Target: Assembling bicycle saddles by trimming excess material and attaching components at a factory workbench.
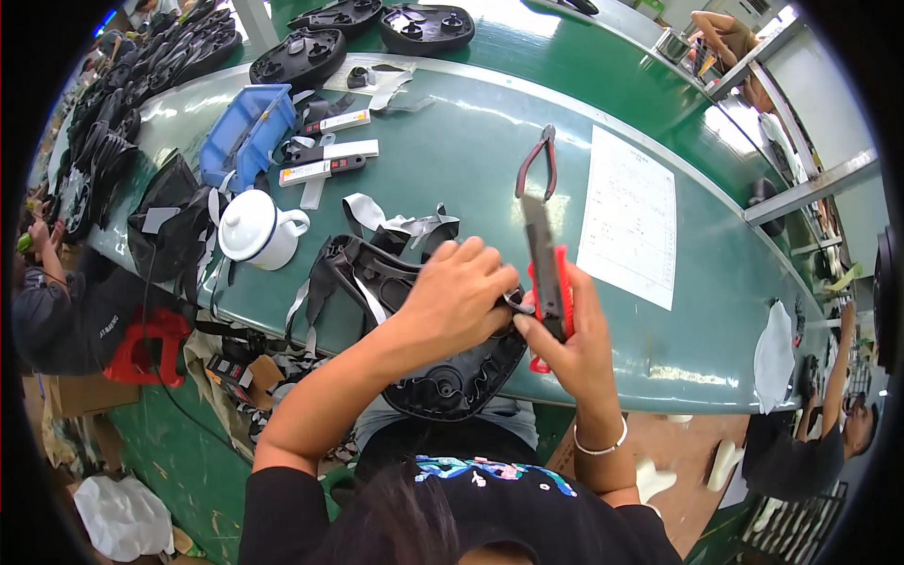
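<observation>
Black plastic shell (443, 377) with grey straps lies at the near edge of the green surface (471, 160), partly overhanging it. Our left hand (457, 297) presses down on it, fingers curled together over its top. Our right hand (574, 330) has its fingers clamped on what seems a red-handled cutter (548, 273), blade upward. Red-handled pliers (537, 165) lie beyond, beside a paper sheet (629, 217).

The left hand (459, 299) presses down on a black plastic shell (443, 377) with grey straps (395, 226) at the green bench (716, 311) edge, while the right hand (574, 334) just beside it grips a red-handled utility knife (546, 273), blade pointing up and away, red-handled pliers (537, 165) and a white paper sheet (629, 217) lying beyond.
</observation>
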Demonstrator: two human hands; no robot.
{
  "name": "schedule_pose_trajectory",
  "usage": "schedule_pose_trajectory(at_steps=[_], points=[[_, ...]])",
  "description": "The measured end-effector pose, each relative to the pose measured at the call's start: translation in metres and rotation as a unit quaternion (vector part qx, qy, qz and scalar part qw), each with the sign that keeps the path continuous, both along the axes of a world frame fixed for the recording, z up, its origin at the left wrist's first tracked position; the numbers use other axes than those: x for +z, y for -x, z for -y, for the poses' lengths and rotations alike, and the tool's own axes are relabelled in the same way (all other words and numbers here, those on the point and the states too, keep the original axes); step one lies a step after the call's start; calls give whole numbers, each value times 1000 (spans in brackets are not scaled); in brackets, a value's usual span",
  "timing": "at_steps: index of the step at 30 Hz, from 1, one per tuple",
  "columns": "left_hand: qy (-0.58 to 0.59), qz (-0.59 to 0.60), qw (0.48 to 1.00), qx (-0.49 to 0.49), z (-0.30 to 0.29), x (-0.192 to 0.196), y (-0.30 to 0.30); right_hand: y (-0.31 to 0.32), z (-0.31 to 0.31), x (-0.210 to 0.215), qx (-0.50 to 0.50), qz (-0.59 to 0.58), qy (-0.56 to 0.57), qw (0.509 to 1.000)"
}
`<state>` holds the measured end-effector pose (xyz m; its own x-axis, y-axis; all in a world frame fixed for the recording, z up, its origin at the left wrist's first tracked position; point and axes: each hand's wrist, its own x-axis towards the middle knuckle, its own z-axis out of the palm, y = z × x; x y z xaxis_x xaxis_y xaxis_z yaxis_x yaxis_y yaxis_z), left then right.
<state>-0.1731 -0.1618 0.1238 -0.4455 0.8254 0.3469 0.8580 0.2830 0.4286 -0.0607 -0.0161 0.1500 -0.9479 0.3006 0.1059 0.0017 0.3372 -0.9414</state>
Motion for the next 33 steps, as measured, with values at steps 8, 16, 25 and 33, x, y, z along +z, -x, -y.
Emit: schedule_pose_trajectory(at_steps=[8,16,25,33], points=[[-13,155,986,-59,-2,-11,20,-40,-40,-18,140,33,-401,905],[-428,624,653,-14,8,-3,25,-82,13,-25,20,133,-422,897],[-628,654,362,-216,5,-7,32,-68,24,-22,-23,179,-417,891],[-114,-85,983,118,-6,-11,29,-25,-3,-7,-4,187,-475,860]])
